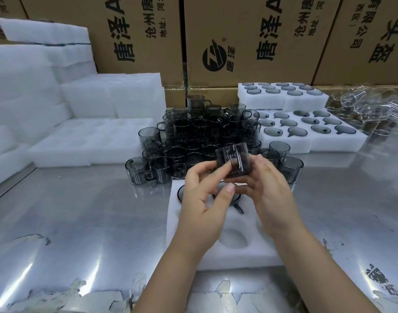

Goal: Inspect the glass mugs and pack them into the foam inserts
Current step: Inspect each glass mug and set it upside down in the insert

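Smoked-grey glass, thin-walled: the mug (235,160) was up off the worktop (80,211), tipped over between both hands, just above the back of the near insert (186,236). It was motion-blurred, so the handle couldn't be placed. The right hand (268,190) had its grip clamped on the mug, fingers curled under & thumb up the right side. The left hand (202,199) pinched the left wall w/ curled fingertips, thumb stretched below. Neither grip was slack.

Handling, as a judgement: light, stiff, brittle & slick on bare glass; rim & handle joint prob. the weak spots. It's best held round the body w/ both hands while turning. After that, take it by wall or handle and lower it straight into a free pocket (234,239), w/o knocking the seated mugs (181,193) at the insert's back. The foam looked soft & would forgive a little.

The pile (193,136) of like mugs stood behind the insert. Filled inserts (283,145) sat to the right, blank foam (24,98) was stacked left, and clear glassware (374,105) lay far right.

Writing: the cartons (249,41) behind carried big black "唐泽" plus a letter "A". There was a round logo w/ the same two characters, smaller "沧州" & "地址:" lines cut off, & "有限公司" on the right-hand box. All text ran sideways.
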